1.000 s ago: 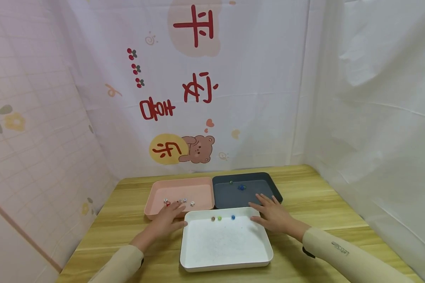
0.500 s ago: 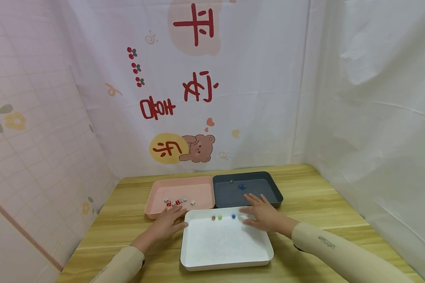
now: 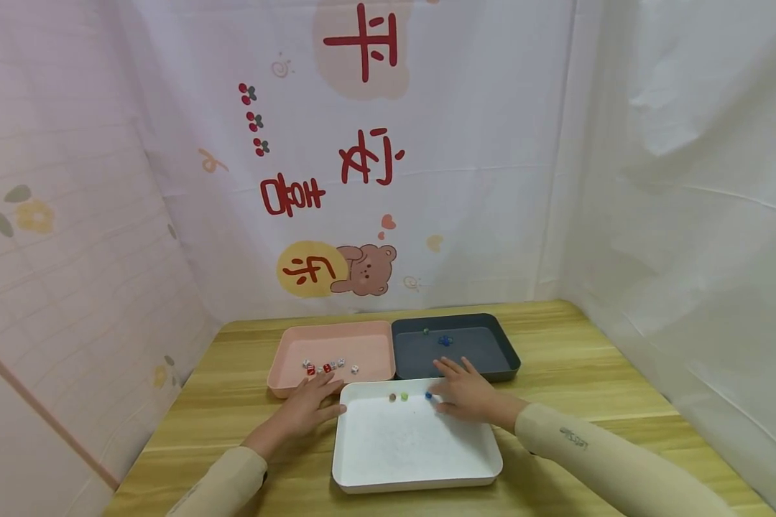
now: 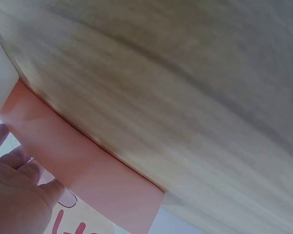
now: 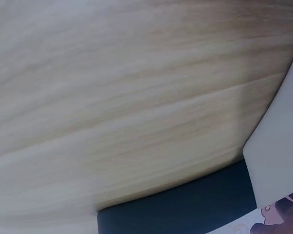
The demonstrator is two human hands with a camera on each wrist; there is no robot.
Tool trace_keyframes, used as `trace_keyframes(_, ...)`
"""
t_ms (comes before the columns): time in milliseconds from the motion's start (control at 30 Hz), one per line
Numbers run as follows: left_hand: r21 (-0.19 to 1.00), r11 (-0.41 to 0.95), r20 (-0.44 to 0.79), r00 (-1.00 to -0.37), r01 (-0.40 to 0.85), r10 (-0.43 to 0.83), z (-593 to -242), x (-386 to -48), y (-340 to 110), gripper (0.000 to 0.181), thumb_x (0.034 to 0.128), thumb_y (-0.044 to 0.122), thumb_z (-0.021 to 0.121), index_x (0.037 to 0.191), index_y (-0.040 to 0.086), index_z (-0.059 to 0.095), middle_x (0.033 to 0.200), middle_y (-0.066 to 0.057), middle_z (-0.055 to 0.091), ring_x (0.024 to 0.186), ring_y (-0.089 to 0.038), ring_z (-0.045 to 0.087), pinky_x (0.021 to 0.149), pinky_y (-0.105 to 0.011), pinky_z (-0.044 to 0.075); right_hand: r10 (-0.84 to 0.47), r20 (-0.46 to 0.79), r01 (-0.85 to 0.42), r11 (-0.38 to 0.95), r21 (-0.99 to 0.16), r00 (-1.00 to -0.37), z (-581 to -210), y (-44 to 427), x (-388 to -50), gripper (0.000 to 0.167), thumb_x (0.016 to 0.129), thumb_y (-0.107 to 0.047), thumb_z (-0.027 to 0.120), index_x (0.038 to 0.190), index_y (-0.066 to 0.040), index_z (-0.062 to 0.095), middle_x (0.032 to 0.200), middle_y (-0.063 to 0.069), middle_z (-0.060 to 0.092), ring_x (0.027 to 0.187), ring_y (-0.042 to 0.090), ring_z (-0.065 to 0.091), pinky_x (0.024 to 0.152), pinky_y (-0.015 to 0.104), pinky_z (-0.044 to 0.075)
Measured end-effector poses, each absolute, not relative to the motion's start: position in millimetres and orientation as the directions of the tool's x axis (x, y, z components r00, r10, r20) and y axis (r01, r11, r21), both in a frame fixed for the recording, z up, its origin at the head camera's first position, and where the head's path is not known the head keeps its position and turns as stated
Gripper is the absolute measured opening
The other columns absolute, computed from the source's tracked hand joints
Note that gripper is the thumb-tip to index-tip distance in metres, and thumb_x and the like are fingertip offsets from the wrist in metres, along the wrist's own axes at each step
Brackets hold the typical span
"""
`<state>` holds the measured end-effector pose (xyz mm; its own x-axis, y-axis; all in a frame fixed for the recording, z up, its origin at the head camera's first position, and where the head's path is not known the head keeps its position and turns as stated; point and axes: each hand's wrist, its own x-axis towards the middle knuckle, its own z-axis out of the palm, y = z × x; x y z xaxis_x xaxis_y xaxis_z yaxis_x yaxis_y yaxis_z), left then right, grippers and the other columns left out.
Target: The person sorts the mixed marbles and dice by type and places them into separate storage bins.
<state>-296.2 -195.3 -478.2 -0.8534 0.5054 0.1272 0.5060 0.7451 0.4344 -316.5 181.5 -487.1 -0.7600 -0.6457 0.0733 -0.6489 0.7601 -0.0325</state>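
Observation:
Over the white tray (image 3: 417,451), my right hand (image 3: 468,395) has its fingertips beside a small blue bead-like piece (image 3: 429,395); its fingers are extended and slightly blurred. Whether they touch the piece I cannot tell. Left of it, a brown bead-like piece (image 3: 392,397) and a yellow-green one (image 3: 404,396) lie near the tray's far wall. My left hand (image 3: 302,409) lies with spread fingers at the near edge of the pink tray (image 3: 352,337), thumb by the white tray's left rim, and holds nothing. Its fingers (image 4: 27,170) show over the pink wall in the left wrist view.
Several white dice (image 3: 354,369) and red dice (image 3: 310,370) lie in the pink tray. Beside it, the dark grey tray (image 3: 485,352) contains a blue cluster (image 3: 445,341) and a small greenish piece (image 3: 426,331). Curtains enclose the wooden table (image 3: 575,359) at the back and sides.
My right hand has moved left across the white tray's far right corner, up to the blue piece. The left hand stays nearly in place. The view has shifted slightly.

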Motion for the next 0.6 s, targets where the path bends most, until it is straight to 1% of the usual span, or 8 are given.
trace_keyframes(167, 0.440, 0.741, 0.124, -0.851, 0.508, 0.510, -477.9, -296.9, -194.1, 0.062, 0.0969, 0.044, 0.061, 0.141, 0.001, 0.053, 0.151, -0.027, 0.038, 0.141, -0.046, 0.030, 0.115, -0.065, 0.012, -0.628, 0.097, -0.635, 0.770, -0.067, -0.772, -485.2, 174.3, -318.7, 0.031, 0.092, -0.037, 0.070, 0.118, -0.020, 0.073, 0.152, 0.022, 0.040, 0.143, 0.041, 0.030, 0.110, 0.070, 0.020)
trace_keyframes(333, 0.445, 0.733, 0.125, -0.846, 0.515, 0.518, -476.7, -296.6, -193.3, 0.063, 0.0970, 0.046, 0.060, 0.141, 0.000, 0.054, 0.151, -0.028, 0.037, 0.141, -0.046, 0.031, 0.114, -0.065, 0.013, -0.617, 0.103, -0.625, 0.777, -0.076, -0.780, -482.4, 167.9, -321.4, 0.027, 0.088, -0.040, 0.073, 0.110, -0.023, 0.075, 0.150, 0.020, 0.043, 0.142, 0.041, 0.032, 0.110, 0.069, 0.020)
trace_keyframes(467, 0.438, 0.737, 0.129, -0.848, 0.514, 0.514, -475.6, -294.0, -192.5, 0.060, 0.0979, 0.041, 0.061, 0.141, 0.000, 0.053, 0.152, -0.026, 0.038, 0.142, -0.045, 0.031, 0.115, -0.064, 0.013, -0.623, 0.096, -0.630, 0.772, -0.086, -0.776, -482.6, 162.7, -322.4, 0.023, 0.085, -0.039, 0.077, 0.102, -0.024, 0.078, 0.148, 0.019, 0.045, 0.142, 0.041, 0.033, 0.110, 0.070, 0.019)
trace_keyframes(600, 0.431, 0.741, 0.132, -0.848, 0.515, 0.513, -474.7, -292.3, -191.1, 0.059, 0.0987, 0.037, 0.061, 0.142, -0.001, 0.052, 0.152, -0.025, 0.038, 0.142, -0.045, 0.030, 0.115, -0.064, 0.013, -0.625, 0.100, -0.633, 0.771, -0.075, -0.774, -484.1, 160.7, -321.2, 0.018, 0.083, -0.035, 0.078, 0.097, -0.024, 0.079, 0.147, 0.018, 0.048, 0.142, 0.039, 0.034, 0.110, 0.069, 0.019)
